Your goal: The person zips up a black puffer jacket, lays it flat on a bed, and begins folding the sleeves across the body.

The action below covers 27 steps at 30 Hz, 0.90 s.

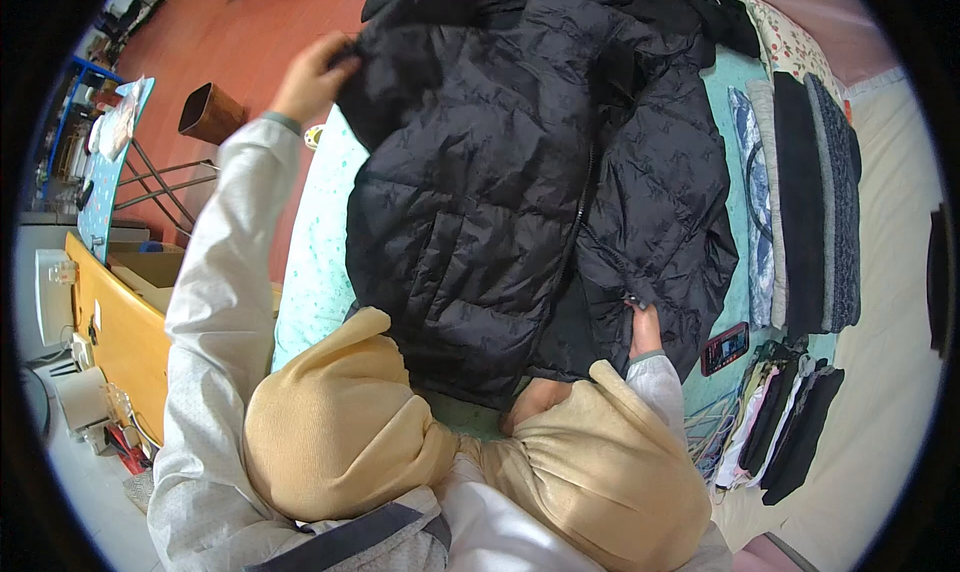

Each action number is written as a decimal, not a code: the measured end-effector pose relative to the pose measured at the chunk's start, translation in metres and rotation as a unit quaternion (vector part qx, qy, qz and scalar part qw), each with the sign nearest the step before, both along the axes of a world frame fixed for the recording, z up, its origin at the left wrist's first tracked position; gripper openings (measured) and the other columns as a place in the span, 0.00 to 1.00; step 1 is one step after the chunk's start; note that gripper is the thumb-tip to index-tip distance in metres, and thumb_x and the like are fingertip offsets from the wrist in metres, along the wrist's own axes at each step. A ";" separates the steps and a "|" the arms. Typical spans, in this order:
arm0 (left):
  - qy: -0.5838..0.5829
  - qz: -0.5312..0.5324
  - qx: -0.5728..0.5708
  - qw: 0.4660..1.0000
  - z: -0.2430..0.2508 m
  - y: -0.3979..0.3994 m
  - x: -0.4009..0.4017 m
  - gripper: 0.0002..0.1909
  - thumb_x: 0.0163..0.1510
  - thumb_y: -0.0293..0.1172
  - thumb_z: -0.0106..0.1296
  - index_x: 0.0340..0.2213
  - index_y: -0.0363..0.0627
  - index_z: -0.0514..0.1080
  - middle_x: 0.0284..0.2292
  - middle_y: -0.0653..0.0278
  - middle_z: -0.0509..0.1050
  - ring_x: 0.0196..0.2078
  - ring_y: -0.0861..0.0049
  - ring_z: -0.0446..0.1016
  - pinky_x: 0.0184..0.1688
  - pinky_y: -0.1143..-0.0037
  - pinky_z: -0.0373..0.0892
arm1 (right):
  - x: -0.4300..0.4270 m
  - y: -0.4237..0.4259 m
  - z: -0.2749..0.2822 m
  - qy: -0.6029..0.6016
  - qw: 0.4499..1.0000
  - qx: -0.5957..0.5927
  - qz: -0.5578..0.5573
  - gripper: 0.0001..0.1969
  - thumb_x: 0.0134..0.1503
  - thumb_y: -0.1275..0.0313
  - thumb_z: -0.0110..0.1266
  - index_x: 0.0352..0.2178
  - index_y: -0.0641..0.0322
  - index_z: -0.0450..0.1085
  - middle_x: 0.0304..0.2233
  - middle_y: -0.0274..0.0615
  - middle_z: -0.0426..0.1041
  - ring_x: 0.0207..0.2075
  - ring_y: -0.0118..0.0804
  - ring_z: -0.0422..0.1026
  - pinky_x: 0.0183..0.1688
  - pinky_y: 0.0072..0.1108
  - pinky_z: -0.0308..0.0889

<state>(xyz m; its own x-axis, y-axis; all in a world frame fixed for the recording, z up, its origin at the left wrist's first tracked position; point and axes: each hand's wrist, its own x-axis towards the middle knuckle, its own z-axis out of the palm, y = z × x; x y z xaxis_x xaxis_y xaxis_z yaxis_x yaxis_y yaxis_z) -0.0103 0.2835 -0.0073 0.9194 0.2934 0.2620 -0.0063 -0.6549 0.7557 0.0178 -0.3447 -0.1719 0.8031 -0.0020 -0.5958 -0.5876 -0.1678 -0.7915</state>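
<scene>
A black quilted puffer jacket (pixel 480 159) lies spread over the pale green bed sheet (pixel 319 249) before me, its front zip undone along the lower part. At the upper left, my left hand (pixel 315 76) grips the jacket's sleeve with thumb and fingers. My right hand (pixel 646 330) is at the lower right edge of the jacket's front, closed on the fabric near the zipper's end; its fingers are partly hidden. Another dark garment (pixel 675 1) lies beyond the jacket's collar end.
Folded clothes (pixel 802 204) stand in a row at the right, with smaller folded items (pixel 780 429) and a smartphone (pixel 725 349) nearer. Wire hangers (pixel 705 437) lie beside them. Left of the bed are a brown waste bin (pixel 212 114), a folding table (pixel 112 159) and a wooden desk (pixel 120 332).
</scene>
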 end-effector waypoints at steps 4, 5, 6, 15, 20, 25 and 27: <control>-0.001 0.226 0.356 0.907 0.030 0.059 -0.003 0.13 0.57 0.37 0.54 0.43 0.49 0.73 0.38 0.54 0.79 0.42 0.51 0.75 0.45 0.61 0.71 | -0.004 -0.011 0.007 0.052 0.995 0.078 -0.025 0.13 0.59 0.71 0.50 0.45 0.65 0.71 0.47 0.41 0.73 0.48 0.38 0.71 0.54 0.25 0.62; 0.061 0.280 0.420 0.861 0.026 0.075 -0.005 0.13 0.57 0.37 0.53 0.44 0.51 0.73 0.37 0.55 0.79 0.43 0.54 0.76 0.46 0.61 0.70 | -0.005 -0.012 0.008 0.056 0.995 0.087 0.008 0.11 0.59 0.73 0.49 0.43 0.65 0.71 0.46 0.41 0.73 0.47 0.38 0.71 0.53 0.24 0.62; 0.086 0.286 0.444 0.845 0.007 0.090 -0.008 0.13 0.57 0.37 0.54 0.44 0.53 0.72 0.39 0.57 0.78 0.45 0.55 0.75 0.47 0.60 0.70 | -0.007 -0.013 0.008 0.059 0.993 0.097 0.037 0.10 0.60 0.75 0.49 0.42 0.65 0.71 0.45 0.40 0.74 0.47 0.37 0.71 0.52 0.23 0.62; -0.076 -0.057 0.187 0.978 -0.041 -0.151 -0.030 0.10 0.49 0.24 0.57 0.35 0.41 0.71 0.35 0.53 0.72 0.40 0.52 0.70 0.44 0.62 0.67 | -0.031 -0.006 0.002 0.047 0.986 0.134 0.085 0.10 0.59 0.77 0.49 0.43 0.64 0.69 0.43 0.39 0.73 0.46 0.35 0.70 0.52 0.22 0.62; 0.045 -0.312 0.144 0.938 -0.064 -0.257 -0.129 0.26 0.49 0.39 0.62 0.47 0.41 0.68 0.46 0.51 0.69 0.46 0.56 0.69 0.48 0.62 0.66 | -0.030 0.020 0.029 -0.037 0.968 0.129 0.213 0.15 0.58 0.77 0.53 0.47 0.63 0.67 0.43 0.38 0.71 0.46 0.32 0.70 0.52 0.21 0.62; 0.182 -0.442 0.285 0.831 -0.092 -0.254 -0.174 0.56 0.43 0.56 0.65 0.67 0.53 0.49 0.69 0.50 0.44 0.72 0.58 0.41 0.71 0.57 0.41 | -0.044 0.074 0.090 -0.179 0.935 0.024 0.305 0.39 0.44 0.79 0.65 0.59 0.57 0.60 0.52 0.42 0.65 0.51 0.38 0.67 0.56 0.25 0.61; 0.177 -0.445 0.289 0.829 -0.097 -0.252 -0.178 0.56 0.44 0.56 0.65 0.67 0.53 0.49 0.69 0.51 0.45 0.72 0.59 0.42 0.71 0.57 0.41 | -0.051 0.093 0.114 -0.403 0.750 -0.210 0.482 0.46 0.40 0.78 0.67 0.63 0.51 0.57 0.62 0.48 0.59 0.60 0.48 0.62 0.62 0.35 0.57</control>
